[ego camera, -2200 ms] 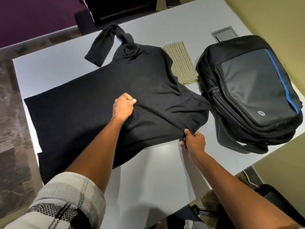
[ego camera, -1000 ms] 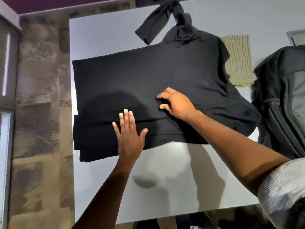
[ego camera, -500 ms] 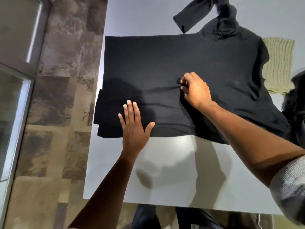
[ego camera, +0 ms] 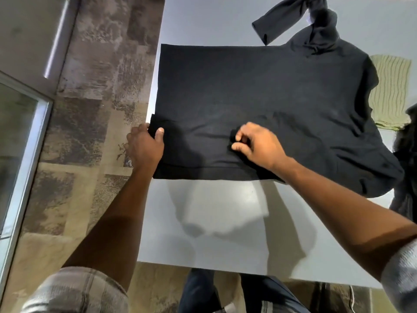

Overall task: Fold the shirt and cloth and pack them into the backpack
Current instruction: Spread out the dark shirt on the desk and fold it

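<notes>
A black long-sleeved shirt lies spread on the pale table, its hem at the table's left edge and one sleeve bunched at the top. My left hand grips the shirt's lower left hem corner, thumb on top of the fabric. My right hand pinches a small fold of the shirt near its lower middle. A green ribbed cloth lies partly under the shirt's right side. Only a dark edge of the backpack shows at the right border.
The table's left edge runs beside a mottled brown floor, with a metal-framed glass panel farther left. My legs show below the table's near edge.
My left hand slid left from lying flat on the shirt to gripping its hem corner. My right hand went from pressing to pinching the fabric. The view swung left, leaving the backpack mostly out of frame.
</notes>
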`<state>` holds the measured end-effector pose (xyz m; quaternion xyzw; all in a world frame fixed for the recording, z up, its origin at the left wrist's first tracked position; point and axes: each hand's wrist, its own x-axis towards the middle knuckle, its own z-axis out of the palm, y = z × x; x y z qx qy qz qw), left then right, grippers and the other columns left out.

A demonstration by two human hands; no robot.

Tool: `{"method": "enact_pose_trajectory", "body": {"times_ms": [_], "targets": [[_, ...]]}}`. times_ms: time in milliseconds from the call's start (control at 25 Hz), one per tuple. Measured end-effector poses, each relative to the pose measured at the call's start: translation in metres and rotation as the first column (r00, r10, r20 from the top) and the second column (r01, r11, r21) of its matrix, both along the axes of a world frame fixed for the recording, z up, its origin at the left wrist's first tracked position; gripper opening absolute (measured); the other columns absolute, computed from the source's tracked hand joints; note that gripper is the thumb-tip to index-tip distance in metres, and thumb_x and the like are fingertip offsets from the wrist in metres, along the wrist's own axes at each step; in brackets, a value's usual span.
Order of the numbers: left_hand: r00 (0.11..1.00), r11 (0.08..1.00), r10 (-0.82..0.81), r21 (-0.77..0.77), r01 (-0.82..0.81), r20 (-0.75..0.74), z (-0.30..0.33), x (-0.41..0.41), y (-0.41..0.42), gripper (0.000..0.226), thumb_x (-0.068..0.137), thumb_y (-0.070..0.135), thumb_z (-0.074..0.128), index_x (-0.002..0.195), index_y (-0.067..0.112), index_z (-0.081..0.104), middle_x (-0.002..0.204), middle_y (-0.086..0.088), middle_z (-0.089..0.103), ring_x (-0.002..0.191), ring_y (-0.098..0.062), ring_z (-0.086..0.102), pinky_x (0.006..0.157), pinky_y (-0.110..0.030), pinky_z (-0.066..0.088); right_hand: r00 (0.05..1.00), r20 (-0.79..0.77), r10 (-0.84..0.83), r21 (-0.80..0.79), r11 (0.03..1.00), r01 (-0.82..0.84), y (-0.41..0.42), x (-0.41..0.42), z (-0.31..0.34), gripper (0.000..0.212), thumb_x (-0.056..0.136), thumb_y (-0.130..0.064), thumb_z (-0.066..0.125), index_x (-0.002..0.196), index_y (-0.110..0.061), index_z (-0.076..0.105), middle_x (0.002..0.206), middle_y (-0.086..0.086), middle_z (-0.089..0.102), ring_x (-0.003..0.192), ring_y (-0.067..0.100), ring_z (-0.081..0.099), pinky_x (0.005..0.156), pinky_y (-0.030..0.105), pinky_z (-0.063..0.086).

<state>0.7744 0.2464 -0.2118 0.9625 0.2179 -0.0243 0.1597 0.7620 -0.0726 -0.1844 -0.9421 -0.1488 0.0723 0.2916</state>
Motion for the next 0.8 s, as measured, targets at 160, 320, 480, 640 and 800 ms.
{"method": "enact_pose_trajectory", "body": {"times_ms": [160,320,480,640,800], "targets": [[1.000,0.999,-0.007,-0.045,0.008,0.026,-0.003,0.002,0.010,0.045,0.096,0.045,0.059,0.126,0.011,0.054,0.124,-0.016,0.057,0.116,-0.035,0.054,0.094,-0.047,0.046,1.000,0.009,-0.014,-0.137,0.990,0.015,0.019,-0.057,-0.016,0.020,0.086,-0.037,0.072,0.087,-0.022,0.059,0.086,-0.003,0.054,0.084,0.021,0.055,0.061,0.032,0.042],[0.998,0.996,-0.042,-0.074,0.044,0.039,-0.009,-0.003,0.011,0.043,0.098,0.039,0.057,0.128,0.009,0.052,0.127,-0.017,0.056,0.115,-0.037,0.056,0.096,-0.049,0.048,0.995,0.098,-0.027,-0.294,0.954,0.055,0.026,-0.074,-0.027,0.014,0.088,-0.029,0.072,0.095,-0.018,0.070,0.084,0.001,0.055,0.073,0.024,0.053,0.057,0.029,0.036],[0.994,0.990,-0.062,-0.119,0.073,0.093,-0.010,0.002,0.016,0.030,0.102,0.029,0.053,0.125,0.010,0.056,0.123,-0.016,0.059,0.111,-0.035,0.058,0.098,-0.049,0.045,0.991,0.122,-0.046,-0.325,0.942,0.084,0.027,-0.073,-0.028,0.012,0.089,-0.023,0.071,0.100,-0.019,0.073,0.084,0.001,0.058,0.071,0.025,0.052,0.058,0.030,0.035],[0.990,0.981,-0.077,-0.170,0.097,0.121,-0.010,0.003,0.021,0.029,0.101,0.024,0.054,0.125,0.009,0.058,0.121,-0.016,0.062,0.112,-0.034,0.058,0.098,-0.046,0.043,0.986,0.165,-0.012,-0.396,0.915,0.078,0.031,-0.070,-0.027,0.003,0.086,-0.017,0.072,0.089,-0.016,0.071,0.077,0.001,0.057,0.069,0.025,0.051,0.055,0.030,0.031],[0.985,0.962,-0.068,-0.249,0.107,0.159,-0.006,0.007,0.023,0.027,0.099,0.020,0.057,0.121,0.005,0.062,0.116,-0.019,0.066,0.108,-0.037,0.060,0.092,-0.040,0.045,0.973,0.230,0.019,-0.381,0.922,0.073,0.027,-0.076,-0.020,0.005,0.093,-0.017,0.065,0.089,-0.014,0.065,0.078,0.002,0.055,0.069,0.024,0.046,0.059,0.034,0.032]]}}
